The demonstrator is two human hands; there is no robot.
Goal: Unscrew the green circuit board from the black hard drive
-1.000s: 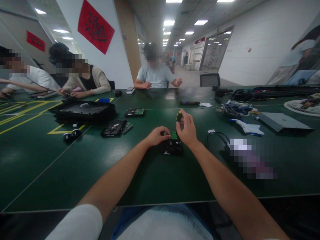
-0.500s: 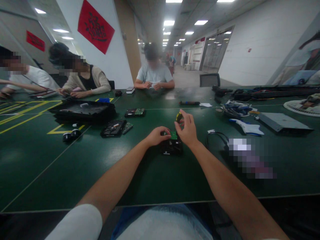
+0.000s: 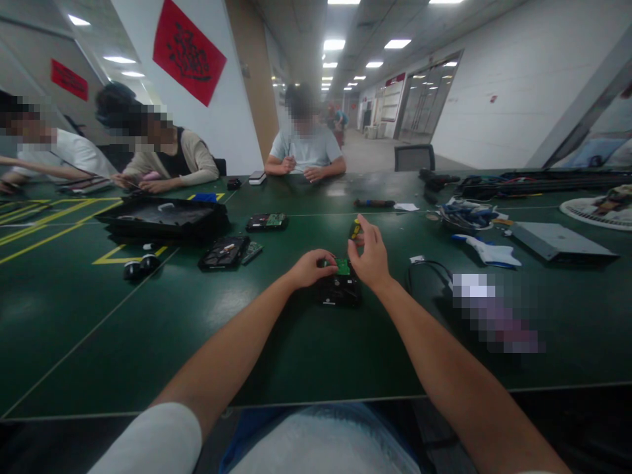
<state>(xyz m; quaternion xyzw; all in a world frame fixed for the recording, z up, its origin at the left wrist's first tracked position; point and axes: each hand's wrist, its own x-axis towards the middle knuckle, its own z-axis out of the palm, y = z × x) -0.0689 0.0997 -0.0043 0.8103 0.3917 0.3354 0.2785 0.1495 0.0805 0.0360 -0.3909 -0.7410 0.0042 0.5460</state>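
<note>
While steadying the hard drive (image 3: 340,289) on the worktop (image 3: 276,342), left hand (image 3: 309,268) grasping its edge; right hand (image 3: 371,258) gripping an upright screwdriver (image 3: 354,230).

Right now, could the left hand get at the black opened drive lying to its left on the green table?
Probably yes: the left hand rests on the small black drive, and bare green table separates it from the black opened drive.
</note>
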